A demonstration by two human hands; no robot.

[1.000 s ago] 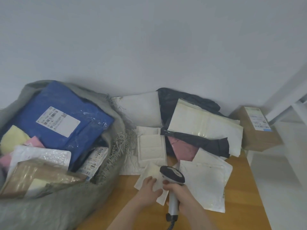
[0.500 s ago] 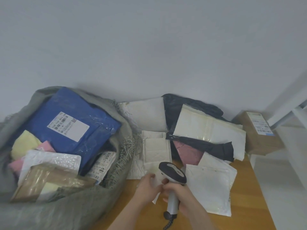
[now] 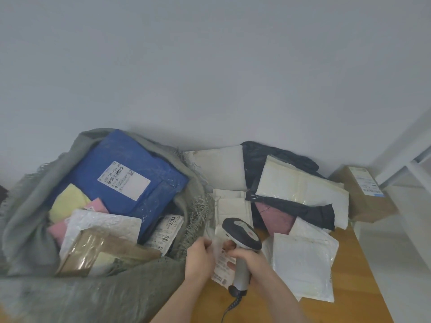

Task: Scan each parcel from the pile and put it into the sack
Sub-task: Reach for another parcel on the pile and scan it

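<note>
Wooden surface [image 3: 363,271], warm orange-brown, pushed against a plain pale grey wall [image 3: 210,66]; white shelving frame [image 3: 417,159] at the right edge. On the left, a grey woven sack [image 3: 98,297], mouth wide open, packed with a large blue parcel [image 3: 130,180] bearing a white label, plus yellow, pink, bubble-wrap and brown packets (edges overlapping, hard to count). To the right of the sack, the pile [image 3: 291,194]: white padded mailers, black plastic bags, a dusky pink packet, all heaped against the wall. Just beyond the pile, by the shelving, a brown cardboard box [image 3: 366,197] with a printed label. Near the front edge, between sack and pile, a small white labelled parcel [image 3: 224,264], held upright and blurred. Left hand [image 3: 200,257] curled round its left side, fingers pinching. Right hand [image 3: 250,261] wrapped round the handle of a grey-and-black barcode scanner [image 3: 242,234], head tilted above the parcel, coiled cable trailing down. Fingertips of the right hand touching the parcel's label too.
</note>
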